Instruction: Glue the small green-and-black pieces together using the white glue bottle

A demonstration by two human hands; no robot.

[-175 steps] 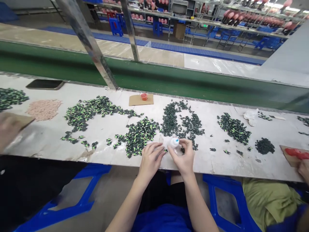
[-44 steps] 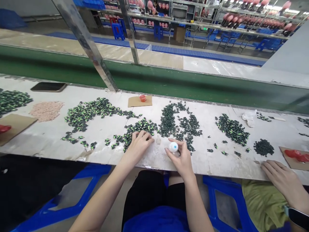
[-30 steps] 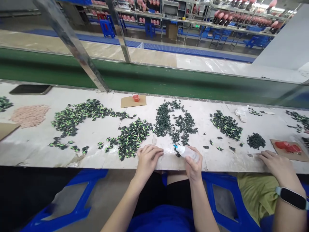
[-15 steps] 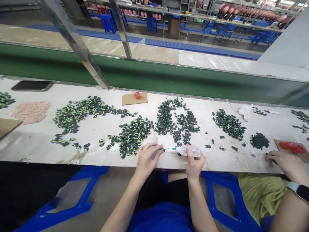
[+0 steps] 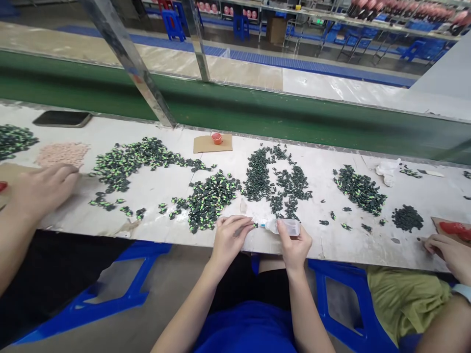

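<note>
My left hand (image 5: 231, 236) pinches a small dark piece with green marks (image 5: 255, 225) just above the table's front edge. In my right hand (image 5: 294, 242) is a clear plastic squeeze bottle (image 5: 289, 227), lying on its side with its thin blue tip against or very close to the piece. Left of my hands lies a heap of black-and-green pieces (image 5: 209, 198). Beyond the bottle, small dark green parts (image 5: 257, 179) spread in a loose ring.
A red cup (image 5: 217, 138) stands on cardboard (image 5: 202, 143) at the back. Co-workers' hands (image 5: 44, 189) reach in from both sides. More heaps lie left and right, including pale pink bits (image 5: 62, 153). A metal post (image 5: 143, 83) rises behind the table.
The bottle's tip has come left to the piece in my left hand. A co-worker's hand has appeared at the left. The whole view has shifted slightly.
</note>
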